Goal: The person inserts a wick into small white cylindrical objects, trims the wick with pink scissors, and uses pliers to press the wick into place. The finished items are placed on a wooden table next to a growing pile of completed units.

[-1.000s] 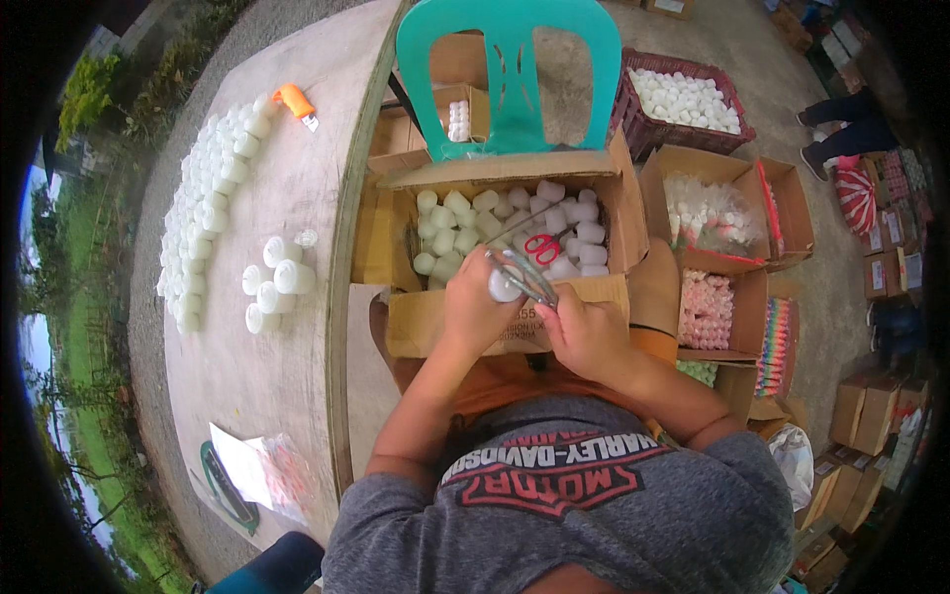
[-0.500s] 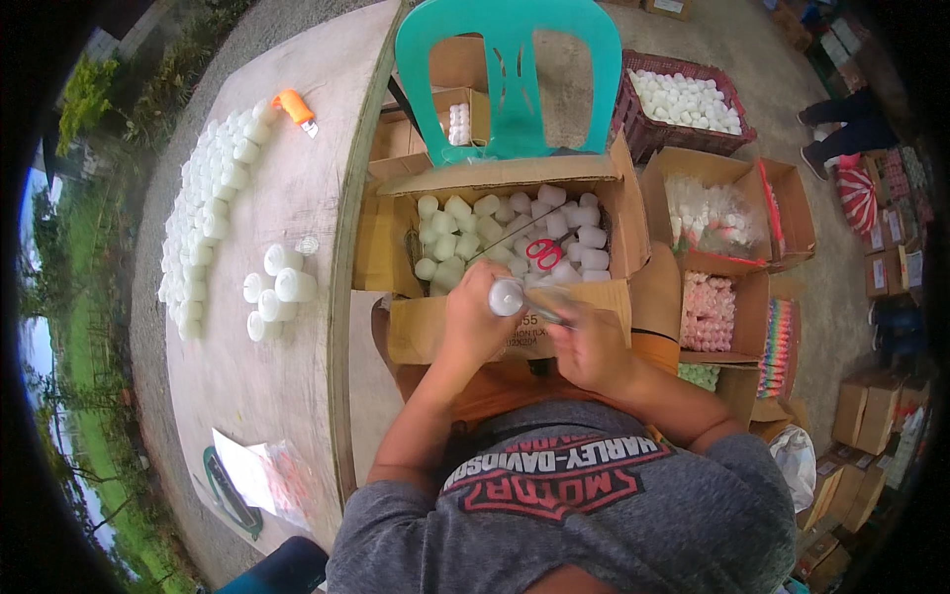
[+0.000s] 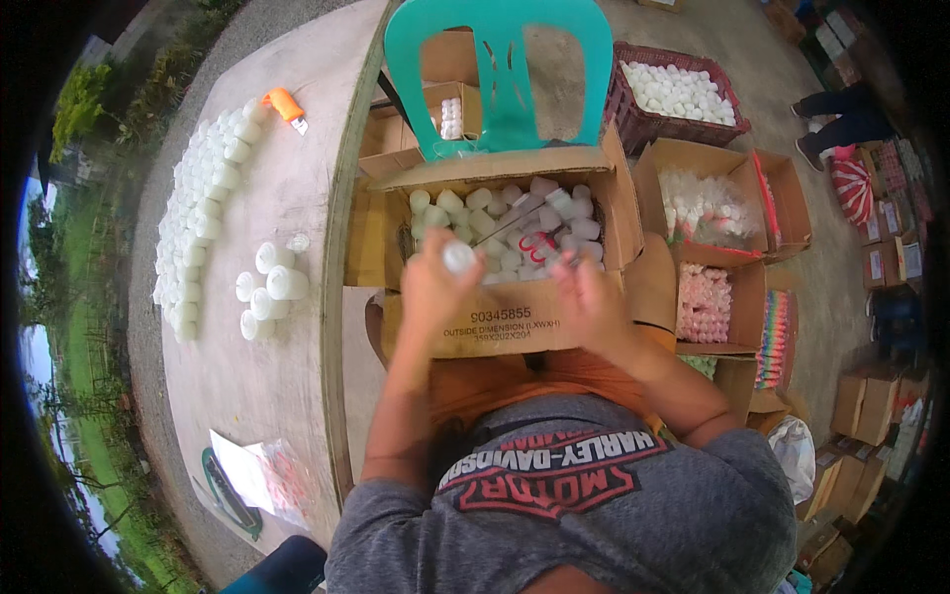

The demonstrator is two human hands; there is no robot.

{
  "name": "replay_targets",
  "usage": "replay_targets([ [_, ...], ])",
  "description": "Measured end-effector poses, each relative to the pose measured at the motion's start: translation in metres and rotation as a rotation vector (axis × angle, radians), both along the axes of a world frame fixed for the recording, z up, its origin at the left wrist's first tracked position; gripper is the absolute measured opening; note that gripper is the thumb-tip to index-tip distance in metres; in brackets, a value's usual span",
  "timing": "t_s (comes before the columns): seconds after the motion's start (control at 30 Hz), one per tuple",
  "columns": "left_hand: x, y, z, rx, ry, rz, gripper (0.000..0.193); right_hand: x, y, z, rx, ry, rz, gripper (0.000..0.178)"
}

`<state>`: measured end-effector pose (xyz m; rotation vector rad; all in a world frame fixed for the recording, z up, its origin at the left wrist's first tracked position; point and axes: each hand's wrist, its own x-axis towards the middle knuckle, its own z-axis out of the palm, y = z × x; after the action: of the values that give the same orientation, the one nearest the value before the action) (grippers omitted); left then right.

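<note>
My left hand (image 3: 432, 287) is closed around a short white cylinder, candle-like (image 3: 458, 258), its round end facing up. My right hand (image 3: 597, 305), blurred by motion, is closed on a thin blade-like tool whose exact kind I cannot make out. Both hands are over the near side of an open cardboard box (image 3: 495, 327). Inside it lie many white cylinders (image 3: 480, 201), with red-handled scissors (image 3: 535, 247) and a thin dark rod (image 3: 512, 224) on top of them.
On the table (image 3: 287, 386) at left stand rows of white cylinders (image 3: 203, 213), a smaller group (image 3: 267, 297), an orange-handled tool (image 3: 284, 105) and papers (image 3: 262, 475). A green chair (image 3: 500, 89) is beyond the box; a crate (image 3: 683, 94) and cartons (image 3: 708, 198) stand right.
My hands have moved apart. The left went left and up with the white cylinder; the right moved slightly right and up, and the tool has left the cylinder.
</note>
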<state>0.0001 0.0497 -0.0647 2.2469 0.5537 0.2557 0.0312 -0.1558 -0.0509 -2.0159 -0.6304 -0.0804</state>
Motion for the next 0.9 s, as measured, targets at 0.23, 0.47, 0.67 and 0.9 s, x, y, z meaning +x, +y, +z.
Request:
replay_targets([
  [0.23, 0.080, 0.063, -0.065, 0.464, 0.170, -0.464, 0.019, 0.004, -0.021, -0.010, 0.005, 0.254, -0.053, 0.022],
  [0.47, 0.125, 0.040, -0.148, 1.164, 0.308, -0.903, 0.035, -0.009, -0.032, -0.015, -0.010, 0.201, 0.011, 0.021],
  [0.67, 0.114, 0.042, -0.105, 0.596, 0.368, -0.743, 0.041, -0.001, -0.044, -0.029, -0.056, 0.206, -0.012, 0.022],
  [0.9, 0.052, 0.011, -0.040, -0.406, -0.022, -0.305, 0.046, 0.018, -0.018, 0.014, -0.044, -0.067, -0.036, 0.016],
])
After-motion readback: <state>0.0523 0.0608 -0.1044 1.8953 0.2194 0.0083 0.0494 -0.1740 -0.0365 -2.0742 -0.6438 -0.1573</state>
